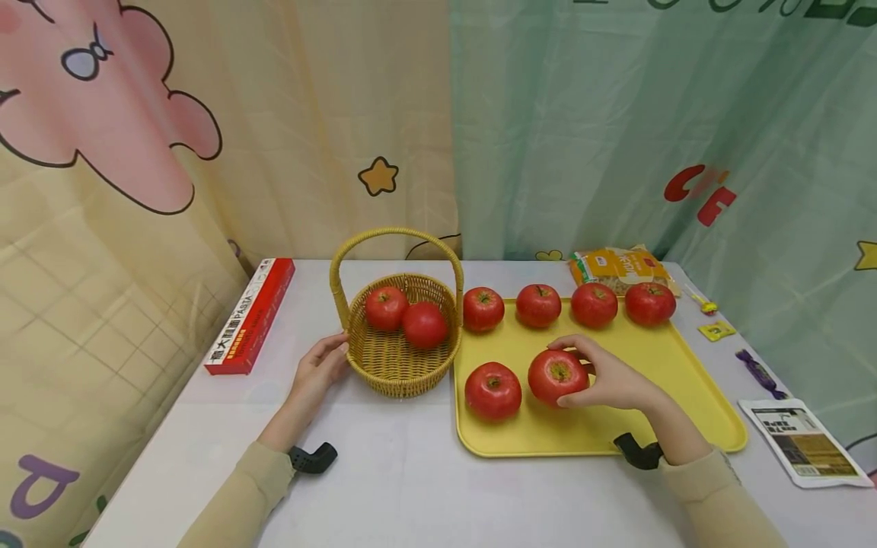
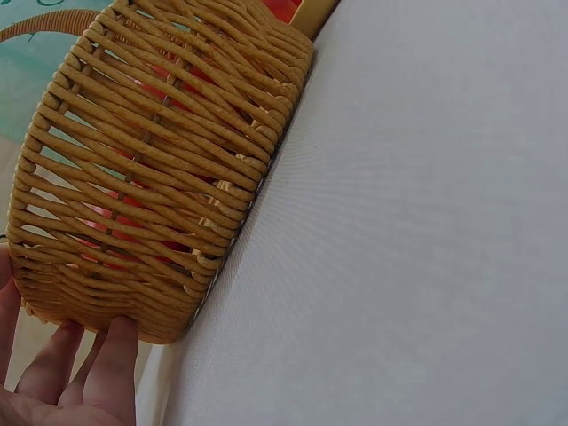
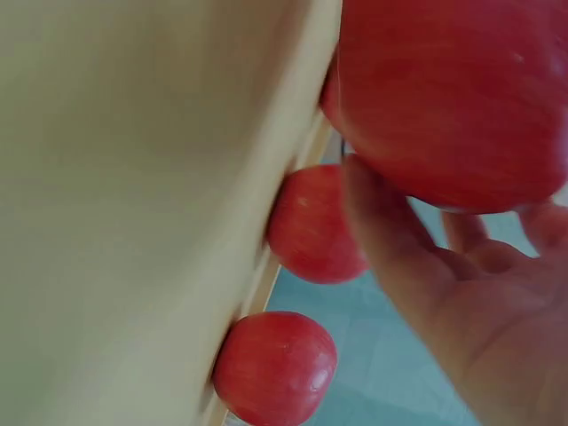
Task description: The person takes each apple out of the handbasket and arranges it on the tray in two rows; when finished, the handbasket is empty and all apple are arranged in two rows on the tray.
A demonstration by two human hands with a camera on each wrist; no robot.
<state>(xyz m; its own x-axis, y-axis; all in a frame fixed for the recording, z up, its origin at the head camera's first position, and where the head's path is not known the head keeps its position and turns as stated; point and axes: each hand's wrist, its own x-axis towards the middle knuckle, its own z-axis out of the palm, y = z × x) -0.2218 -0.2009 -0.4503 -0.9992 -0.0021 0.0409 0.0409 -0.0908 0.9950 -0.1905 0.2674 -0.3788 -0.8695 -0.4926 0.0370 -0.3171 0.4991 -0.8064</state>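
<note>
My right hand [image 1: 610,380] grips a red apple [image 1: 558,377] between thumb and fingers, over the yellow tray [image 1: 658,380]; in the right wrist view the apple [image 3: 453,98] appears lifted off the tray. Beside it another apple [image 1: 493,390] sits on the tray, and several more, such as the apple [image 1: 537,305], line its back edge. My left hand [image 1: 318,373] touches the left side of the wicker basket [image 1: 393,377], its fingers [image 2: 111,364] straight against the woven wall. Inside the basket lie two apples, a rear apple [image 1: 386,308] and a front apple [image 1: 425,325].
A red pasta box [image 1: 253,320] lies at the far left. Behind the tray is an orange food bag [image 1: 620,266]. Along the right edge lie a lollipop [image 1: 707,306], a yellow sweet [image 1: 716,330], a purple-wrapped candy [image 1: 760,373] and a white packet [image 1: 805,441]. The basket's tall handle [image 1: 393,230] arches upward.
</note>
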